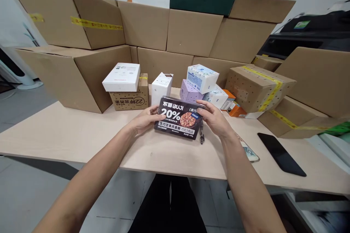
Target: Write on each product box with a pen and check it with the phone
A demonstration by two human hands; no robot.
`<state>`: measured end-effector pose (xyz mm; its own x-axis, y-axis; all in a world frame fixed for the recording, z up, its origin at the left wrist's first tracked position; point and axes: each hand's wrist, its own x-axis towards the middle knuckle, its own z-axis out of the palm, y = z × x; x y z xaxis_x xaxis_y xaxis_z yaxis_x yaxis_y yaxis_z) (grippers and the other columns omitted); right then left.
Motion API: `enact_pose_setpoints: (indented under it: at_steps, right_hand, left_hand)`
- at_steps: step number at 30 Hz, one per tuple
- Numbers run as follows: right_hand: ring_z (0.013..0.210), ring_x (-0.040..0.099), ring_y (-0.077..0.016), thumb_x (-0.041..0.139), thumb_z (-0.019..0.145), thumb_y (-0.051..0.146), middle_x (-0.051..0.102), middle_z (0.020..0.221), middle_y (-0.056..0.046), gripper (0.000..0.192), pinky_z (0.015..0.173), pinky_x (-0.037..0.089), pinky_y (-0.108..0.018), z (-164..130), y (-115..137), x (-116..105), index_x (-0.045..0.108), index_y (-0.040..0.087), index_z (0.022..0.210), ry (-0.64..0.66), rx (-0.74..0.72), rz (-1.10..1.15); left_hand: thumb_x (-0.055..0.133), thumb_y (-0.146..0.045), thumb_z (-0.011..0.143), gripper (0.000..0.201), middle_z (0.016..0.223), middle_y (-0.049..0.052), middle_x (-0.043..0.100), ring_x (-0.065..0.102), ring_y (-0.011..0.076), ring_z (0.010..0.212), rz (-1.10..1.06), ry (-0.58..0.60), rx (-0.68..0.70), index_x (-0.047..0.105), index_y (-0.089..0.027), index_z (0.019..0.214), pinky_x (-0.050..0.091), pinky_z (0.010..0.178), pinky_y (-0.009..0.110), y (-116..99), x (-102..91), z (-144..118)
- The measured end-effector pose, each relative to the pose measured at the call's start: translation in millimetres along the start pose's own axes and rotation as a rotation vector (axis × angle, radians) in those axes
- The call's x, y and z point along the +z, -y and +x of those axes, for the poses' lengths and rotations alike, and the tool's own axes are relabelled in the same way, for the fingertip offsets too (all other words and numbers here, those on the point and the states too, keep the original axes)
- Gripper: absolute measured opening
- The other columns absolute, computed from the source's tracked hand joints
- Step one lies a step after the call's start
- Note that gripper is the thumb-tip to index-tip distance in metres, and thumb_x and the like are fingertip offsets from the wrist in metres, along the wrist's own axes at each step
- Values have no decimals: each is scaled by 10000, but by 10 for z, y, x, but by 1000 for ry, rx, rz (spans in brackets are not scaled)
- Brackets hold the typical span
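Observation:
Between my two hands is a dark chocolate snack box with white lettering, "20%" and a picture of a round cookie on its front. It is tilted, its printed face turned toward me. My left hand grips its left edge, thumb on the front. At the upper right corner, my right hand holds it with the thumb on the front and fingers behind. Just right of the box lies a black pen, partly hidden by it. A white upright carton stands right behind the box.
At the left, a white flat box rests on a brown carton. Tissue packs are piled on a purple box. Orange boxes and a taped carton are farther right. A black phone lies on the table.

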<state>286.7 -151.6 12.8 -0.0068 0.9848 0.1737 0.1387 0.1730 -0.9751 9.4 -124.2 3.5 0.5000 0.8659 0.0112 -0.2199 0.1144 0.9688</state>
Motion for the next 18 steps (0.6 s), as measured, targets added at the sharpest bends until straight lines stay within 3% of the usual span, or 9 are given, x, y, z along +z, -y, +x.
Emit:
enact_pose_setpoints:
  at_steps: [5,12,15,18]
  right_hand:
    - [1320,525,-249,716,796,401,581,1423,-92,548,1072,449,-456,31,-98,-5,580,258,1307,13,-134,-28]
    - [1408,441,-258,708,810,470,461,1540,-109,703,1109,422,-465,46,-124,-22,477,263,1441,32,-125,-107]
    - [1303,547,-251,636,848,589,570,1440,-101,620,1034,484,-431,57,-103,-34,559,262,1369,14,-61,-39]
    - [1018,680,-213,543,875,668,715,1185,-80,552,825,569,-331,63,-89,-51,684,234,1185,46,16,-17]
  left_hand:
    - [864,-125,587,716,1240,116,650,609,271,1185,60,-63,38,584,-194,1241,498,1021,445,37,-20,11]
    - [841,-66,517,724,1182,99,651,617,264,1122,72,-150,53,584,-207,1180,536,920,426,75,11,29]
    - [833,-84,518,721,1193,84,635,609,239,1088,94,-171,106,587,-222,1181,534,877,380,104,-6,44]
    - [821,-119,545,718,1156,67,626,599,218,1032,256,-194,161,603,-246,1217,529,849,359,121,-53,57]
